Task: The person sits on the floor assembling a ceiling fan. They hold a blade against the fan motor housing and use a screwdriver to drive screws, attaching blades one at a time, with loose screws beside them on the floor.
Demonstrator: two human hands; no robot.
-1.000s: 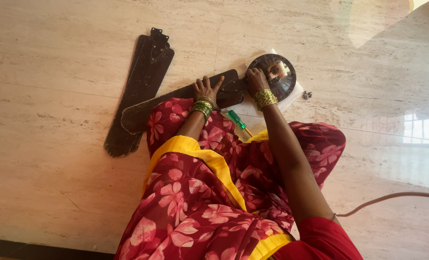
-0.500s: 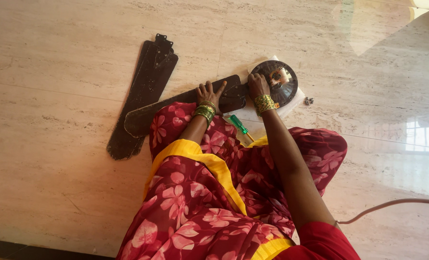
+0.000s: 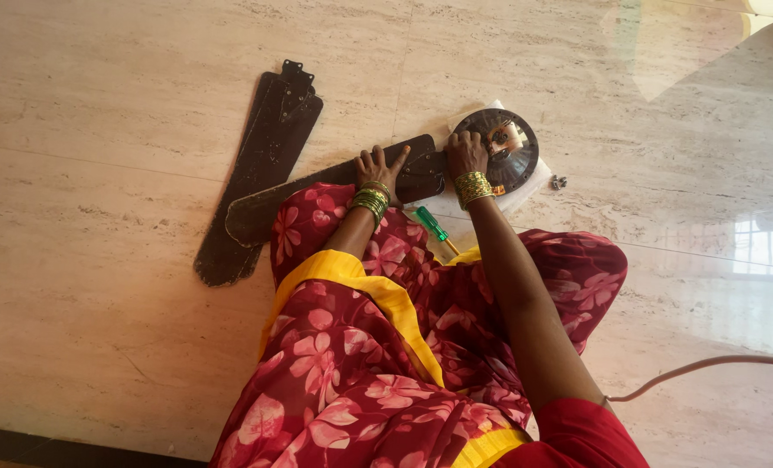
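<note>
item: ceiling fan in pieces on a pale stone floor (image 3: 126,113), seen from above your lap. your left hand (image 3: 380,167) lies flat with fingers spread on a dark brown fan blade (image 3: 317,192), pressing it to the floor; it grips nothing. your right hand (image 3: 466,154) rests at the joint where that blade meets the round fan motor (image 3: 509,156), fingers curled down over the bracket end; whether they pinch a screw or only touch the metal cannot be told from here. the two hands sit near each other but apart, both on the same blade. the motor lies on a white sheet (image 3: 525,186), just beyond your right knee. a stack of spare blades (image 3: 261,165) lies to the left, one end tucked under the held blade. a green-handled screwdriver (image 3: 435,228) lies between your wrists, partly on your red flowered skirt (image 3: 378,347), within easy reach. small loose screws (image 3: 559,182) sit just right of the motor. a thin cord (image 3: 707,368) trails off at lower right. handling note, as a judgement: hold the left palm firm so the blade cannot swing, line up the bracket holes with the motor squarely, and mind the loose screws, which could roll on the smooth floor.
</note>
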